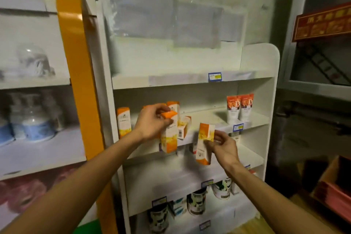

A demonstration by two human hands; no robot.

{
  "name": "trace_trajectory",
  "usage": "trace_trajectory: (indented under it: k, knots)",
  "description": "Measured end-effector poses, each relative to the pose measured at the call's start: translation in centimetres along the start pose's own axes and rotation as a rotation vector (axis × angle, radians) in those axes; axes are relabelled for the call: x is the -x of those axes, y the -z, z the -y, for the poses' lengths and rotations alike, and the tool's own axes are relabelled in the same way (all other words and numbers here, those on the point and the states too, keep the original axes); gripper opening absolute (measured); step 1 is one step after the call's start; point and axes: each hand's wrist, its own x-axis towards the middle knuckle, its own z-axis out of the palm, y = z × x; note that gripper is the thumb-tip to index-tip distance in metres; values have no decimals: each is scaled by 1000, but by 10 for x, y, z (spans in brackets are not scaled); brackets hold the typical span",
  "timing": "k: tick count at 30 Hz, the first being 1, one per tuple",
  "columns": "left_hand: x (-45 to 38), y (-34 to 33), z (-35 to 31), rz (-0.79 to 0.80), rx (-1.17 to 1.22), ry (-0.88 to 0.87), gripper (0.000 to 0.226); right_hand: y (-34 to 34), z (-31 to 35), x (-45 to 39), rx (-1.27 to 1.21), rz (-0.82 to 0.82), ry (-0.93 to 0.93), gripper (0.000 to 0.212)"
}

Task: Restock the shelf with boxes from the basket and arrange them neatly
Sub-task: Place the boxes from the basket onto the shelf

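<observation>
My left hand (152, 123) grips the top of a tall orange and white box (169, 138), held upright in front of the middle shelf (209, 118). My right hand (224, 146) pinches a second box of the same kind (205, 144), held a little lower and to the right, just in front of the shelf's edge. One matching box (123, 122) stands at the shelf's left end. Another (173, 106) stands behind my left hand, and a shorter box (184, 126) sits beside it. The basket is out of view.
Two orange-topped white tubes (239, 109) stand at the right of the same shelf. The top shelf (171, 80) carries a blue price tag. Dark cans (197, 203) fill the lower shelves. An orange panel (77, 62) borders the unit's left; a cardboard box (334, 192) sits on the floor at right.
</observation>
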Motion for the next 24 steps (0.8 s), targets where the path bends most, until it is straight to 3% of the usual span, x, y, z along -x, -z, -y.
trace_trajectory:
  k: [4, 8, 15, 24]
  knots:
    - [-32, -13, -33, -76, -100, -78, 39, 2, 29, -33, 32, -17, 65, 40]
    - [-58, -49, -45, -34, -187, -129, 40, 9, 36, -70, 64, -52, 46, 38]
    - [-98, -102, -25, 29, -225, -136, 40, 0, 26, -126, 81, -53, 46, 46]
    - [-136, -128, -5, 54, -377, -137, 40, -39, -2, -171, 75, -30, 114, 39]
